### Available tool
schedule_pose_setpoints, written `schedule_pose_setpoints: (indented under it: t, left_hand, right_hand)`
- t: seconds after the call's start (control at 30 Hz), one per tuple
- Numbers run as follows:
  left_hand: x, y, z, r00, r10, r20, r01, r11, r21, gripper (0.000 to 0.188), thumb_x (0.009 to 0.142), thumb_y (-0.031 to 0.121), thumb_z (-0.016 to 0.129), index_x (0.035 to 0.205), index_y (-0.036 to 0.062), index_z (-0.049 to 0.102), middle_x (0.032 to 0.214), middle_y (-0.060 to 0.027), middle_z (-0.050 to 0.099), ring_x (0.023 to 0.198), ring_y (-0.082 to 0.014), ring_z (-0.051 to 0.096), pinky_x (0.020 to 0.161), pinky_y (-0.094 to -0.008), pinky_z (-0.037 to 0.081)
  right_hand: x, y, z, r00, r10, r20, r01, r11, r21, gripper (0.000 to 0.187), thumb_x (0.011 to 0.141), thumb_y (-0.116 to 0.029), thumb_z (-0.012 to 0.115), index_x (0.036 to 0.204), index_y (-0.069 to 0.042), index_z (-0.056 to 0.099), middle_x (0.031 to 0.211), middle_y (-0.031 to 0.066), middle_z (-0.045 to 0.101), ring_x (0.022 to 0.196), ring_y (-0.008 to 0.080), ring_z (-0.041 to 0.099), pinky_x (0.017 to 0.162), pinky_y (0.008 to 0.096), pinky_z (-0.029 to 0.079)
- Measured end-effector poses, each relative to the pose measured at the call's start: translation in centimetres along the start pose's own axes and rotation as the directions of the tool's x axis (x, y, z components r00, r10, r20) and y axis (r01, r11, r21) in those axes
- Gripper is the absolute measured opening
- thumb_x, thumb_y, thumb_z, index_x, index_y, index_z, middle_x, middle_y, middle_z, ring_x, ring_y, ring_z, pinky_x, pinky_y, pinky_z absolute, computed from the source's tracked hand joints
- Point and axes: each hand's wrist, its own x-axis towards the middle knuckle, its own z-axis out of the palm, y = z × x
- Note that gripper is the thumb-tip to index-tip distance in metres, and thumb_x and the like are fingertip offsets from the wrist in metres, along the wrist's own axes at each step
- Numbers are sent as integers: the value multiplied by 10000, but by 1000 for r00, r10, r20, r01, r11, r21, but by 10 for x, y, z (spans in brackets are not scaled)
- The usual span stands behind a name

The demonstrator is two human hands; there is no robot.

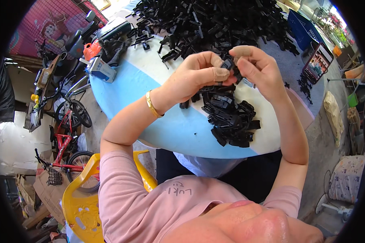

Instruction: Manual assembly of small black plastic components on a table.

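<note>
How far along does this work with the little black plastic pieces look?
A small heap of black pieces lies close to the person on the table, possibly those already handled. The left hand and right hand pinch one black piece between their fingertips. A far bigger pile lies farther back, so most probably remains.

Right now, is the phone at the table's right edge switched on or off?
On. The phone stands tilted at the table edge, and its screen glows with colourful pictures.
</note>
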Motion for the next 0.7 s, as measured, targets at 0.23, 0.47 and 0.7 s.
schedule_pose_setpoints:
  t: [0.23,0.47,0.7]
  left_hand:
    - [-1,-9,4,924,341,-175,-252,884,394,202,783,3,618,940,-11,491,883,-54,564,798,-78,574,671,-197,484]
    - [-2,-14,4,911,382,-153,-247,804,541,251,798,-13,607,1019,-27,489,955,-55,555,883,-116,579,776,-236,490]
    - [0,-15,-4,745,655,128,-391,272,879,207,729,-16,668,906,-29,562,857,-52,584,840,-87,569,731,-222,490]
  right_hand:
    - [-5,-4,13,991,116,-70,-127,977,-173,120,894,-122,493,894,-21,557,679,-28,505,593,26,420,526,154,327]
    - [-7,-4,19,989,127,-76,-141,963,-228,128,897,-130,495,870,-19,553,666,-10,524,614,41,467,553,171,370]
    - [-4,-8,23,947,307,-97,-319,935,-157,134,892,-145,502,852,-33,565,614,-38,492,523,6,382,458,156,288]
